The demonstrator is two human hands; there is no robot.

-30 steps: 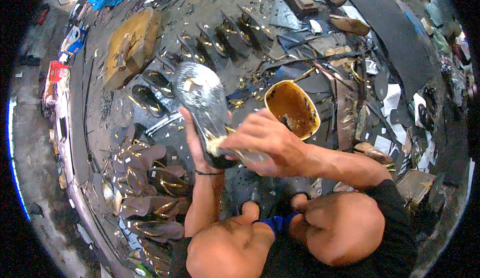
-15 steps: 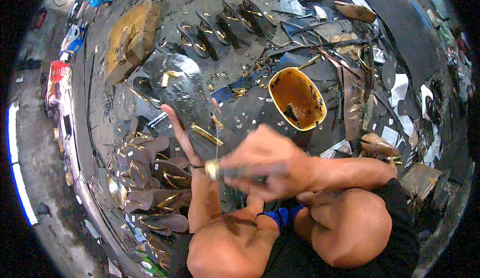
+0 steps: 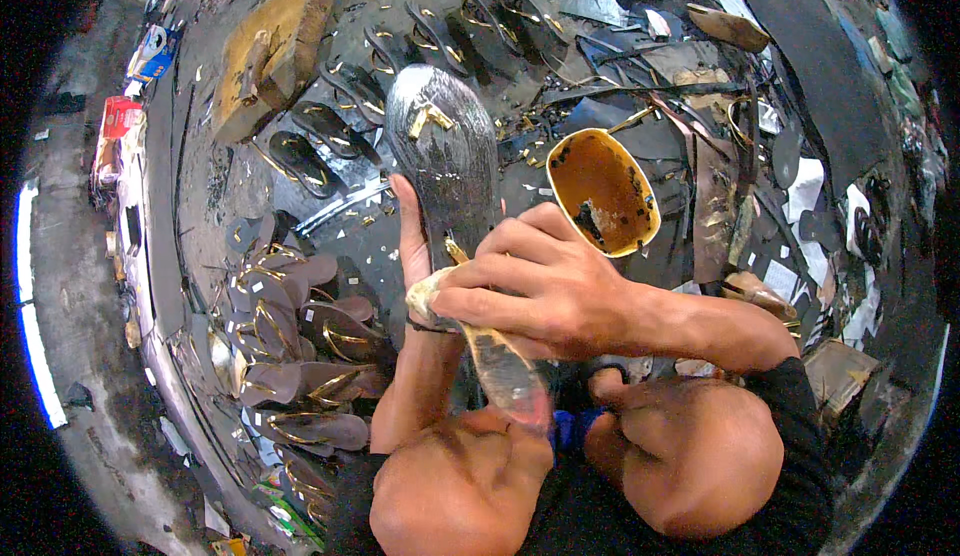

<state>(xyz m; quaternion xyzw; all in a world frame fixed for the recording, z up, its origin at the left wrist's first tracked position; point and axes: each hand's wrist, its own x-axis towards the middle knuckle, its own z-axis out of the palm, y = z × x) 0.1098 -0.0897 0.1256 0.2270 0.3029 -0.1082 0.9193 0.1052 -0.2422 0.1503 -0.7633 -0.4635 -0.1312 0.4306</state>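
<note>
Holding a brown liquid [image 3: 600, 171], a cream-rimmed tub [image 3: 655, 221] is seen at one o'clock from the right hand [image 3: 555, 276]; dark specks are stuck along its inner walls. Leather scraps and a brown strip [image 3: 714, 206] are strewn at three o'clock from the tub. From the dark, shiny sole [image 3: 445, 161], a wooden block [image 3: 275, 61] is found at ten o'clock, two dark sandals [image 3: 300, 164] at nine, a pile of brown sandals [image 3: 285, 371] at seven, and a row of sandals at twelve to one. The sole is grasped at its lower part by the left hand [image 3: 410, 226], with the thumb along its left edge; gold scraps [image 3: 430, 118] are stuck near its far end. A brush [image 3: 508, 381] is clasped in the right hand, by which the sole's near end is partly hidden; whether it is touched by the pale bristles cannot be told.
</note>
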